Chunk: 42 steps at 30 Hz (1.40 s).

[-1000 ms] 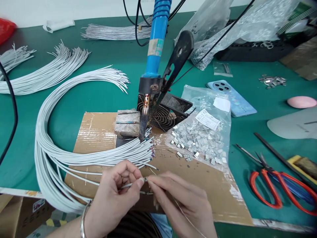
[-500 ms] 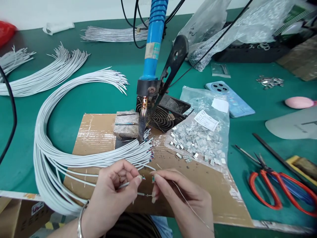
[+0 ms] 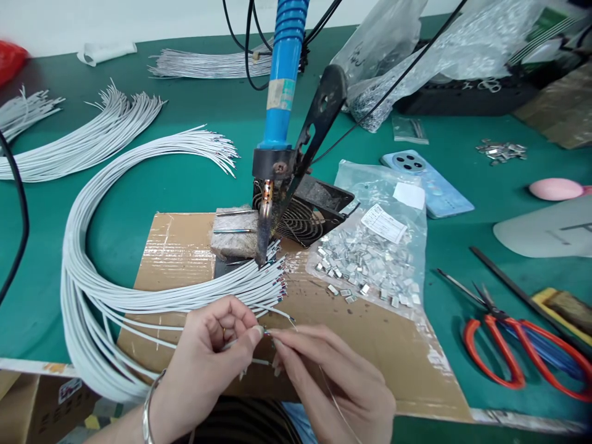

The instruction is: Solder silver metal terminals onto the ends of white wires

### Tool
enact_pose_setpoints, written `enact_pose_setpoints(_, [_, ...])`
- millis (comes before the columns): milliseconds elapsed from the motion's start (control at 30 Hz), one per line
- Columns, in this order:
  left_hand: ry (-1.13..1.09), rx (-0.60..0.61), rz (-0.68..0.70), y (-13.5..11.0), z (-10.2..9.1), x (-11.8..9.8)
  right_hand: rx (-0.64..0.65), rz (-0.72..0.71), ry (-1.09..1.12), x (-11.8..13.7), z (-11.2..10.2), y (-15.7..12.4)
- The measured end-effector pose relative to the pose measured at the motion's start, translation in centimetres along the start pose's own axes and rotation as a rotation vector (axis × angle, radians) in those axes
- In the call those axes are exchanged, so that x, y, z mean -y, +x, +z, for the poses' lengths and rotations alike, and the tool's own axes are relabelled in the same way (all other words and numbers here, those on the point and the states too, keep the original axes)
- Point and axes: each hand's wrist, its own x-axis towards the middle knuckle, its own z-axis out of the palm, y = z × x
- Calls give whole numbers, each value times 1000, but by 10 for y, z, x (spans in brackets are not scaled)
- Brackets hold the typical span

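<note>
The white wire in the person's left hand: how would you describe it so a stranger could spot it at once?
On the green workbench lies a cardboard sheet, with a big looped bundle of white wires across it. At the sheet's near side, look between the left hand and right hand. The single white wire is the one pinched in the left hand's fingers, apart from the bundle.

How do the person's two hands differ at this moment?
The left hand wears a metal bangle and a ring; the right hand shows neither. The left hand pinches a white wire, while the right hand trails a thinner wire. Both are bare, their fingers meeting above the cardboard sheet.
</note>
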Motion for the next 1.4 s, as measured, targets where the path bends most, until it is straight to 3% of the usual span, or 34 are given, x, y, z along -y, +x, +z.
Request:
enact_pose_setpoints(100, [-20, -2, -6, 2, -1, 1, -110, -163, -165, -2, -1, -4])
enact_pose_setpoints(167, [-34, -8, -8, 2, -1, 1, -137, -148, -198, -3, -1, -5])
enact_pose_setpoints(233, [-39, -14, 2, 1, -1, 2, -93, 1, -115, -2, 0, -4])
enact_pose_setpoints(367, [3, -32, 52, -1, 0, 3, 26, 392, 252, 1, 6, -2])
enact_pose_setpoints(433, [38, -53, 85, -3, 1, 5, 33, 505, 386, 3, 10, -2])
enact_pose_setpoints(733, [101, -169, 205, -12, 14, 3, -28, 584, 468, 6, 17, -3])
enact_pose_setpoints(933, [124, -212, 200, -15, 18, 8, -54, 514, 417, 4, 21, -6])
enact_pose_setpoints(1200, [-8, -135, 91, -16, 17, 6, -135, 290, 202, -1, 24, -15])
enact_pose_setpoints(1333, [-21, 15, 28, -12, 8, 2, -205, -79, -179, -4, 22, -19])
enact_pose_setpoints(1400, [36, 61, 9, -10, 3, 1, -174, -277, -401, -6, 16, -19])
